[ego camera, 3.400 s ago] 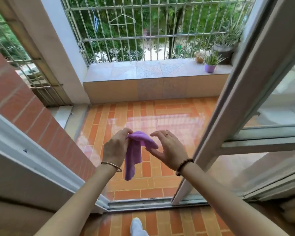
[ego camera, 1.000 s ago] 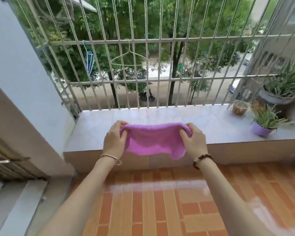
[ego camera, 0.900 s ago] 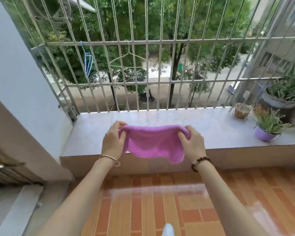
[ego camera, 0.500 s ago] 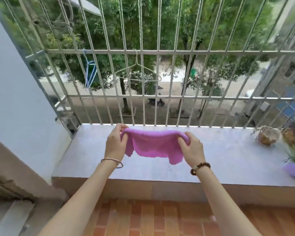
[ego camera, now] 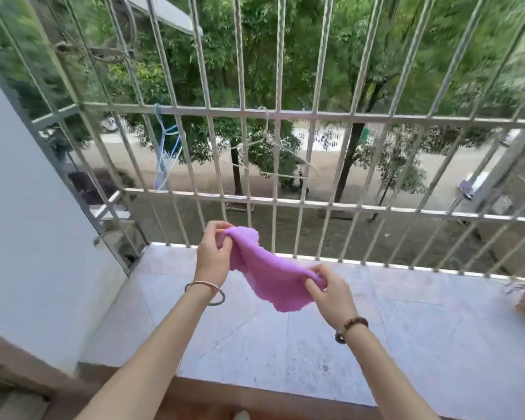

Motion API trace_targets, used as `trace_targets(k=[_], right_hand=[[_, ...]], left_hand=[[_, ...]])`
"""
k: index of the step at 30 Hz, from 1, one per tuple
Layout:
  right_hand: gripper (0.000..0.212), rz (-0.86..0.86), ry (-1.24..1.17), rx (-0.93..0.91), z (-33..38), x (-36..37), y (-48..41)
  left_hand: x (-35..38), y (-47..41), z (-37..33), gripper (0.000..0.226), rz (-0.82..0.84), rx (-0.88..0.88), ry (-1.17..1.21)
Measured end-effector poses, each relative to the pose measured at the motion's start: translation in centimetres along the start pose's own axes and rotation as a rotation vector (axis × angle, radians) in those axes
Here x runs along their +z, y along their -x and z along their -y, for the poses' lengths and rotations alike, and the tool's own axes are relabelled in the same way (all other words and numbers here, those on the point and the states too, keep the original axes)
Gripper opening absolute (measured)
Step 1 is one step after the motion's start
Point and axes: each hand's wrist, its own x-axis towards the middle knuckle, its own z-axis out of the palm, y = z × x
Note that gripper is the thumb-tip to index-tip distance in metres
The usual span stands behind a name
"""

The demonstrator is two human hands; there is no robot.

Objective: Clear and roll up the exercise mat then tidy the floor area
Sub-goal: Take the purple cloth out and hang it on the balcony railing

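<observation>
The purple cloth (ego camera: 267, 274) is stretched between two hands, up in the air over the gray stone ledge (ego camera: 406, 344). Its long way runs on a slant, from up high on the left down to the right. The bottom edge sags and one corner hangs down near the right hand.

The left hand (ego camera: 212, 256) pinches the top end with thumb and fingers curled round it. The right hand (ego camera: 331, 292) pinches the low end the same way, with the fingers bunched tight on the cloth.

Half a second ago the cloth was held flat and level, with both hands at the same height. Now the left hand is higher and the right hand is lower, so the cloth tips. The white bars of the railing (ego camera: 285, 115) look bigger and closer too.

The cloth is soft and fuzzy, bright purple all over, and a bit crumpled.

A thin wire hanger (ego camera: 270, 153) and a blue hanger (ego camera: 164, 153) hang on the railing behind the hands.
</observation>
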Motion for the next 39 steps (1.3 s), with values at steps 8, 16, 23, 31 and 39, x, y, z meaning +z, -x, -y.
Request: trace_targets(k=[8, 16, 23, 31, 39], right_hand=[[0.025, 0.086, -0.111, 0.105, 0.6, 7.7, -9.1], [0.020, 0.062, -0.249, 0.126, 3.1, 12.2, -18.2], [0.019, 0.082, -0.282, 0.185, 4.3, 14.7, -22.8], [0.013, 0.060, -0.132, -0.084, 5.6, 12.4, -24.7], [0.029, 0.163, -0.034, -0.286, 7.0, 8.8, -25.3]], left_hand=[[0.8, -9.9, 2.8, 0.021, 0.069, -0.025, 0.111], [0.9, -15.7, 6.2, 0.028, 0.237, -0.002, 0.073], [1.3, -17.2, 7.5, 0.029, 0.273, -0.028, 0.095], [1.7, -18.0, 9.0, 0.032, 0.412, -0.165, 0.219], [3.8, -20.1, 8.8, 0.057, 0.528, -0.106, 0.045]])
